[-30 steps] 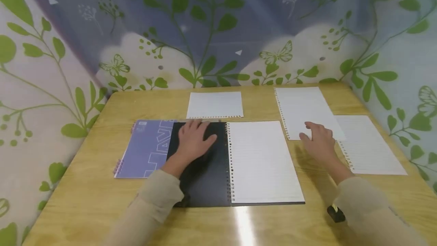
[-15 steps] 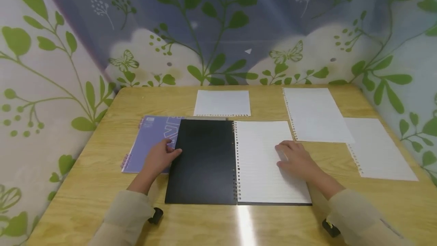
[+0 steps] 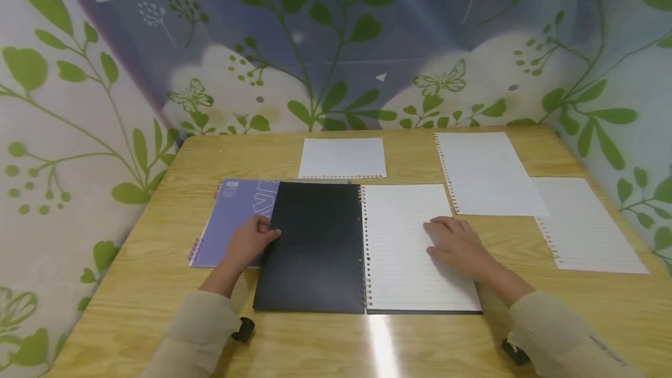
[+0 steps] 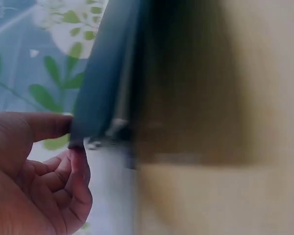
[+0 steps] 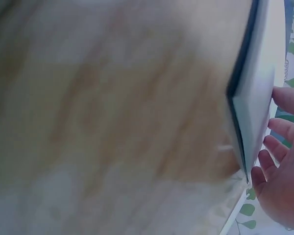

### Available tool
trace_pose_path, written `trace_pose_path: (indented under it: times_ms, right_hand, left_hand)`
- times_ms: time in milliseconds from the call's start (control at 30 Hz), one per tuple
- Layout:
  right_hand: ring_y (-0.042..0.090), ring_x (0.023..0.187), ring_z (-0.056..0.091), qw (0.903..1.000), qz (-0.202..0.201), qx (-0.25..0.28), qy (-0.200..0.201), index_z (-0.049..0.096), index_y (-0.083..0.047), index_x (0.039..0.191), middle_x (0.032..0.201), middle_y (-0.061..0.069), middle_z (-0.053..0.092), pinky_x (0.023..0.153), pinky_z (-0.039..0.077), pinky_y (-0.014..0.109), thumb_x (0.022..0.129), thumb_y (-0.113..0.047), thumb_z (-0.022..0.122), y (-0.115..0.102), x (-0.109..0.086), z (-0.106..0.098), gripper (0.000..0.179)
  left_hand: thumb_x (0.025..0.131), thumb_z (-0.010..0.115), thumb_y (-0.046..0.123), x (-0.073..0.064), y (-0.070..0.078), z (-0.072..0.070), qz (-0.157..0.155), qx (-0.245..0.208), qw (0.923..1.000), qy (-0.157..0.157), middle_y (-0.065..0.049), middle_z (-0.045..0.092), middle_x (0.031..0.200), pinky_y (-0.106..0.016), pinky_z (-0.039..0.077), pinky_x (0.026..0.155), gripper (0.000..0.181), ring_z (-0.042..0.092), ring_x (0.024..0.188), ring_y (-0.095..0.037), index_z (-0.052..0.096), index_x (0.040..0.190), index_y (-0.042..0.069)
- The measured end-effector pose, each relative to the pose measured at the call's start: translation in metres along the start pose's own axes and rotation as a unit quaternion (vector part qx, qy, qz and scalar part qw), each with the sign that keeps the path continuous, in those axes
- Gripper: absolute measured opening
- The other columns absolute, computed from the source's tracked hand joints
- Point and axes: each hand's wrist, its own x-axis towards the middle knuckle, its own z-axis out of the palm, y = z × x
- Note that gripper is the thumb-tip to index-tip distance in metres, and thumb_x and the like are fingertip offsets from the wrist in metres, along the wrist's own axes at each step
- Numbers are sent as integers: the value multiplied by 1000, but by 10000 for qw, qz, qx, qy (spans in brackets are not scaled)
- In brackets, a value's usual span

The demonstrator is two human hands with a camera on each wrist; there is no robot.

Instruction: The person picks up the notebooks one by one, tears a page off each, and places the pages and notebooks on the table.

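Note:
A ring-bound notebook lies spread on the table, its black cover [image 3: 320, 249] folded out to the left and its white lined page [image 3: 404, 273] on the right. My left hand [image 3: 249, 244] pinches the cover's left edge between thumb and fingers; the left wrist view shows the dark cover [image 4: 100, 73] between them. On the page's right side rests my right hand [image 3: 457, 248], fingers extended. In the right wrist view its fingertips touch the page stack [image 5: 257, 93] from above.
A purple notebook [image 3: 236, 209] lies partly under the black cover. Behind stands a small white sheet [image 3: 342, 157]. Two loose sheets with torn-hole edges, one plain [image 3: 485, 174] and one lined [image 3: 588, 226], overlap at the right. Leaf-patterned curtains [image 3: 336, 45] border the wooden table [image 3: 157, 308].
My left hand went from lying over the black cover to its left edge. My right hand moved left from above the loose sheets onto the lined page. Both have barely moved in the last half second.

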Motion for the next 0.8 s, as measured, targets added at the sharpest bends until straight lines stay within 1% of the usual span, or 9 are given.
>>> trace_pose_path:
  times_ms: [100, 200, 267, 367, 433, 500, 533, 667, 800]
  right_hand:
    - [41, 115, 40, 9995, -185, -247, 109, 51, -3, 125, 127, 20, 48, 93, 34, 57, 87, -20, 61, -3, 3, 2, 43]
    - [40, 110, 44, 9975, -299, -613, 163, 54, -3, 120, 121, 20, 50, 92, 38, 54, 87, -20, 61, -5, 9, 1, 38]
    - [40, 108, 47, 9972, -321, -676, 79, 55, -2, 118, 118, 21, 51, 91, 40, 52, 88, -19, 59, -5, 15, -4, 35]
    - [40, 107, 50, 9991, -253, -234, -234, 54, 1, 119, 118, 23, 54, 91, 42, 52, 91, -18, 54, -10, 28, -18, 34]
    - [38, 109, 52, 9986, -190, 233, -429, 53, 3, 122, 121, 23, 55, 92, 41, 51, 95, -19, 48, -18, 39, -31, 35]
    - [37, 112, 52, 9962, -148, 663, -548, 51, 2, 125, 123, 21, 56, 94, 41, 51, 98, -26, 42, -31, 50, -45, 40]
    - [36, 113, 53, 9950, -72, 806, -584, 51, 1, 126, 124, 20, 56, 94, 42, 51, 99, -30, 38, -38, 55, -52, 42]
    - [31, 110, 56, 9867, 336, 1364, -815, 51, -4, 127, 120, 16, 60, 92, 45, 48, 98, -49, 25, -65, 77, -75, 59]
    - [26, 102, 60, 9731, 936, 1913, -883, 55, -5, 122, 115, 15, 62, 84, 48, 39, 92, -63, 19, -80, 93, -93, 75]
  left_hand:
    - [90, 57, 28, -6, 11, -14, 350, -419, 9985, 108, -19, 61, 103, -40, 46, 76, 39, 57, 87, -27, 51, 115, -1]
    - [93, 52, 32, -12, 33, -30, 810, -751, 9939, 55, -18, 62, 110, -41, 47, 80, 42, 59, 93, -27, 49, 122, 3]
    - [94, 49, 38, -16, 51, -38, 1127, -814, 9902, -111, -14, 62, 117, -42, 48, 84, 46, 59, 99, -27, 46, 129, 9]
    - [94, 46, 45, -21, 80, -41, 1617, -899, 9810, -586, -10, 57, 127, -45, 47, 90, 52, 58, 108, -26, 38, 138, 18]
    - [94, 43, 46, -23, 98, -36, 1896, -939, 9735, -865, -10, 54, 131, -47, 45, 93, 54, 55, 115, -26, 33, 142, 21]
    - [95, 42, 46, -24, 113, -28, 2118, -1035, 9662, -1041, -9, 53, 133, -47, 44, 95, 54, 53, 119, -25, 31, 143, 22]
    - [95, 41, 46, -24, 120, -23, 2169, -1043, 9649, -1056, -8, 53, 133, -46, 44, 95, 54, 52, 120, -24, 31, 143, 22]
    - [93, 42, 50, -24, 148, -1, 2241, -935, 9656, -930, -4, 57, 129, -40, 48, 90, 56, 55, 116, -19, 37, 140, 20]
    - [90, 45, 54, -30, 171, 17, 2279, -631, 9677, -876, -1, 61, 122, -35, 50, 85, 57, 58, 110, -14, 45, 134, 19]
